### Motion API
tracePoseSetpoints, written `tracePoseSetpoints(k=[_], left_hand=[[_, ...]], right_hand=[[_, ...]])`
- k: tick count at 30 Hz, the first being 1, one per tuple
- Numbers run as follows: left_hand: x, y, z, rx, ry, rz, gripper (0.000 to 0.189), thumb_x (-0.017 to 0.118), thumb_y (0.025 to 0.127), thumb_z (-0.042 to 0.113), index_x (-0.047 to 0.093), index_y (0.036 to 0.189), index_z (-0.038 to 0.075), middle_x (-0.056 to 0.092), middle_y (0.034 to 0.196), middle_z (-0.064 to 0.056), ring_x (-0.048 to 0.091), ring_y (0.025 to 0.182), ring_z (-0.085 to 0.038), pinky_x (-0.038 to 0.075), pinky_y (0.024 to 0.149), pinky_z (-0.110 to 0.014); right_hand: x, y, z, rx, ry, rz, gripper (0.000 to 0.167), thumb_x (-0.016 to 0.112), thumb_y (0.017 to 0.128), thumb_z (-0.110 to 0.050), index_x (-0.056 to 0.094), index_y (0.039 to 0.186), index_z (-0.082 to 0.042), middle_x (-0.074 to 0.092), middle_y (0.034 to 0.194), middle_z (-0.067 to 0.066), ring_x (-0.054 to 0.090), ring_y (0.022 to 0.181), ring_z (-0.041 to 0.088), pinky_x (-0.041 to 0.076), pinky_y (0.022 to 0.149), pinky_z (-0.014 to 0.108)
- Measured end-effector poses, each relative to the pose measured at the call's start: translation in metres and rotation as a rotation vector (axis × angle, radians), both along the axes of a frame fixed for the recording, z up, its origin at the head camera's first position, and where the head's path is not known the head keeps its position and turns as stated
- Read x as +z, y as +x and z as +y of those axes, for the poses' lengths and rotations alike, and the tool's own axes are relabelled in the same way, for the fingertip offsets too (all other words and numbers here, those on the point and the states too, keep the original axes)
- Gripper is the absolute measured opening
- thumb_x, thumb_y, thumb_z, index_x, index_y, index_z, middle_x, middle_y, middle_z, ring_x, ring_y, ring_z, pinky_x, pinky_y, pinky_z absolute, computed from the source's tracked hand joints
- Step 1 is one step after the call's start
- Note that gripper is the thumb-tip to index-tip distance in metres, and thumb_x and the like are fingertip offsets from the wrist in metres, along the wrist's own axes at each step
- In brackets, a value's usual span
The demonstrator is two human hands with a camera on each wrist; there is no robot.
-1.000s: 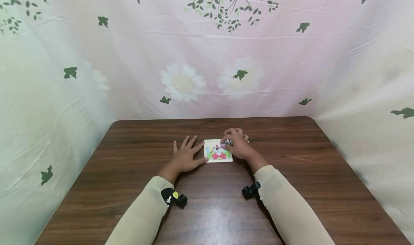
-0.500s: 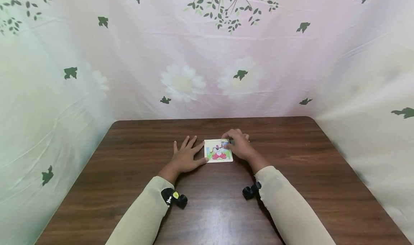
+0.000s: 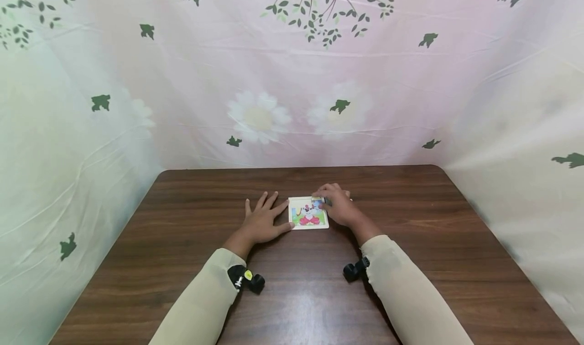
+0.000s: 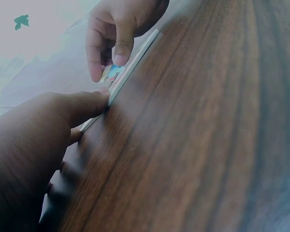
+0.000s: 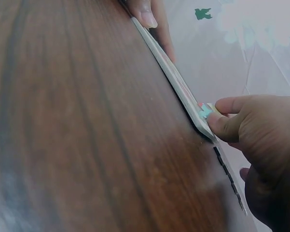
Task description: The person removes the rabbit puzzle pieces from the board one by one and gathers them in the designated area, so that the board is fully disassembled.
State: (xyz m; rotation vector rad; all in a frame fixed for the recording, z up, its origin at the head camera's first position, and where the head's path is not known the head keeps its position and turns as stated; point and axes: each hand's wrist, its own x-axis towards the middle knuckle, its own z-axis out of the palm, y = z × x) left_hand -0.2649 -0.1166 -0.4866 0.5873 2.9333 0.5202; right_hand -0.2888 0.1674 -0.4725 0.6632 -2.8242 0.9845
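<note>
A small white-framed jigsaw puzzle [image 3: 308,227] with a pink and white cartoon figure lies flat on the table. My left hand [image 3: 263,224] is spread beside it, thumb and index finger touching its left edge. At the upper right corner, my right hand [image 3: 339,205] pinches a puzzle piece [image 5: 205,111] between thumb and index finger. That piece [image 4: 115,72], blue and yellow, looks tilted over the board in the left wrist view. Whether it touches the board is hard to tell. The right fingers hide part of that corner.
The brown wooden table [image 3: 292,294] extends around the puzzle. Just past the board's corner, a thin light strip with a dark broken edge [image 5: 227,171] lies under the right hand, its kind unclear. A printed cloth [image 3: 292,81] hangs behind and at both sides.
The right fingers have shifted slightly at the upper right corner, so more of the coloured piece shows than a second ago. The left hand and the board have stayed in place.
</note>
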Motion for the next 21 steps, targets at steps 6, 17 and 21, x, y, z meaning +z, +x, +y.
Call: tracePoseSetpoints(k=[6,17,21], left_hand=[[0.0023,0.0014,0.0007,0.000,0.003,-0.005,0.083,0.055,0.101,0.076,0.034,0.172,0.039,0.017,0.186,-0.004,0.005,0.174,-0.036,-0.006,0.129,-0.082],[0.0023,0.0009,0.0010,0.005,0.001,0.001,0.084,0.055,0.100,0.077,0.033,0.172,0.039,0.017,0.186,-0.004,0.006,0.174,-0.036,-0.005,0.129,-0.081],[0.0024,0.0008,0.0015,0.006,0.006,0.002,0.084,0.056,0.100,0.076,0.034,0.172,0.039,0.018,0.185,-0.005,0.006,0.174,-0.037,-0.005,0.129,-0.082]], right_hand=[[-0.0023,-0.0016,0.0013,-0.006,-0.007,0.013,0.030,0.072,0.103,-0.005,0.080,0.132,-0.013,0.070,0.139,0.011,0.054,0.136,0.036,0.028,0.106,0.063],[-0.0061,-0.0059,0.0061,0.001,-0.073,0.096,0.018,0.081,0.097,-0.007,0.088,0.113,-0.012,0.080,0.127,0.007,0.061,0.125,0.032,0.027,0.099,0.056],[-0.0054,-0.0053,0.0062,-0.009,-0.082,0.100,0.017,0.081,0.097,-0.008,0.088,0.112,-0.012,0.081,0.127,0.006,0.061,0.123,0.030,0.027,0.099,0.056]])
